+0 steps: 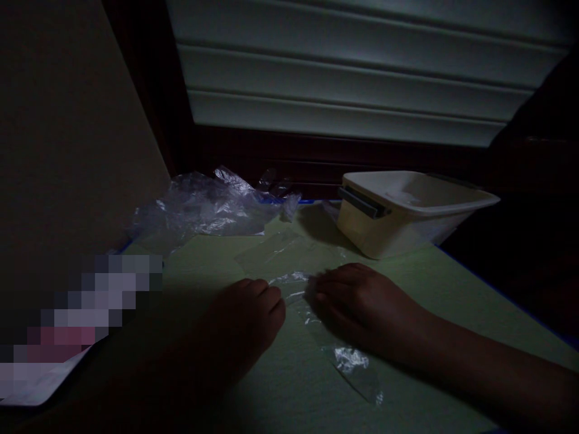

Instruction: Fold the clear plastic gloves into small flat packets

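Observation:
A clear plastic bag (350, 358) stretches between my hands on the pale green tabletop and trails toward the front right. My left hand (253, 313) is closed, its fingers curled on the bag's left end; the thumb is hidden. Opposite it, my right hand (366, 301) has its fingers bent together on the bag's upper edge, a little blurred. Just beyond both hands, a second clear plastic sheet or bag (289, 252) lies flat.
Crumpled clear plastic bags (217, 202) are heaped at the back left against the wall. A pale plastic bin (380, 232) with a dark handle stands at the back right. A pixelated item (90, 307) lies along the left edge. A slatted panel (344, 78) rises behind the table.

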Available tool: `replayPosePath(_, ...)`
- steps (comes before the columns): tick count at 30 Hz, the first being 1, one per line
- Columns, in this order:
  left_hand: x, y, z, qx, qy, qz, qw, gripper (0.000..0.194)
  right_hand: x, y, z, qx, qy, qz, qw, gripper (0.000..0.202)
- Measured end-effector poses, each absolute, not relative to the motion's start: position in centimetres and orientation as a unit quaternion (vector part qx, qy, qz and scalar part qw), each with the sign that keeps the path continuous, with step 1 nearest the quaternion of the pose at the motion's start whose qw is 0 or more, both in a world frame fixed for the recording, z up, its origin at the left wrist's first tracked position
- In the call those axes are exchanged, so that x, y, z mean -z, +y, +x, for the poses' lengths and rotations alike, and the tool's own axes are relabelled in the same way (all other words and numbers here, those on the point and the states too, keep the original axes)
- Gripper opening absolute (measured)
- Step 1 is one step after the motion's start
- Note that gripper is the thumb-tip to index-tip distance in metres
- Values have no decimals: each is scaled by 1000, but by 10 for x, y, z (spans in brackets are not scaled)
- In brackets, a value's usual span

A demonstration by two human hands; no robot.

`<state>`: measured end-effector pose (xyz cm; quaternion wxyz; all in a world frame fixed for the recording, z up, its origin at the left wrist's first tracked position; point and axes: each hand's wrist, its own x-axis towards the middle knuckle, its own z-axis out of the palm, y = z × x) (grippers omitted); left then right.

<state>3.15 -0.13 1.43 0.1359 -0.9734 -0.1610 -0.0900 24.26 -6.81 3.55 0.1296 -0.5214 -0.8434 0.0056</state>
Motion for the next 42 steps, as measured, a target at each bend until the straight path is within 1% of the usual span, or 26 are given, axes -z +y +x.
replayPosePath(3, -13, 2, 31, 108, -182, -969, 129, 20, -40, -70, 242, -61, -839, -520, 152, 32)
replayPosePath(7, -13, 6, 32, 125, -197, -964, 126, 24, -45, -74, 241, -116, -830, -505, 206, 26)
replayPosePath(9, -13, 6, 32, 125, -191, -965, 127, 22, -47, -75, 241, -156, -825, -487, 240, 21)
replayPosePath(11, -12, 6, 32, 123, -180, -968, 127, 19, -48, -77, 241, -220, -821, -457, 264, 15)
replayPosePath(12, -12, 6, 32, 121, -174, -969, 126, 18, -49, -78, 241, -253, -821, -438, 265, 11)
replayPosePath(14, -10, 5, 31, 120, -159, -972, 127, 17, -51, -80, 240, -292, -836, -400, 238, 7)
replayPosePath(16, -9, 5, 31, 113, -146, -975, 126, 17, -51, -81, 239, -292, -858, -375, 194, 9)
replayPosePath(18, -9, 5, 31, 106, -144, -976, 125, 18, -51, -81, 237, -280, -871, -366, 169, 5)
replayPosePath(19, -9, 5, 31, 107, -145, -976, 123, 19, -50, -81, 235, -275, -873, -366, 166, 3)
replayPosePath(23, -12, 2, 32, 142, -150, -974, 98, 21, -46, -81, 233, -274, -870, -369, 179, 14)
replayPosePath(32, -17, -6, 32, 213, -185, -957, -67, 18, -47, -86, 234, -280, -832, -399, 265, 13)
replayPosePath(35, -13, -3, 33, 220, -184, -954, -86, 17, -48, -87, 233, -301, -813, -410, 283, 13)
replayPosePath(40, -10, 2, 34, 237, -174, -951, -92, 11, -45, -83, 233, -390, -737, -440, 333, 10)
replayPosePath(42, -9, 3, 34, 243, -172, -950, -97, 13, -43, -81, 234, -415, -705, -452, 356, 14)
